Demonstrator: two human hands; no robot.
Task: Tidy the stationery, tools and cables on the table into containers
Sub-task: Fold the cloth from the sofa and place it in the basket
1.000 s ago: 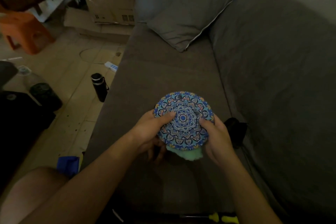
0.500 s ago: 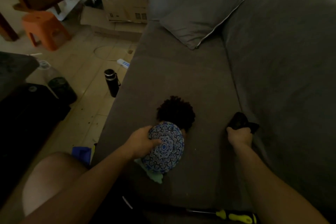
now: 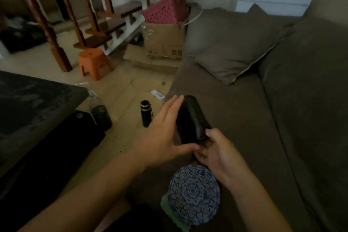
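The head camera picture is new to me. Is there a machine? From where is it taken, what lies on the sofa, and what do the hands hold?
There is no machine: a person works with two bare hands. The one camera sits on the person's head and looks forward and down. The right hand pinches the near end of a black roll, perhaps a pouch; it is too dark to tell. The left hand lays straight fingers against its side. On the grey sofa lies a round blue patterned disc over something green. A pillow rests farther back. On the floor stand a black flask and an orange stool.
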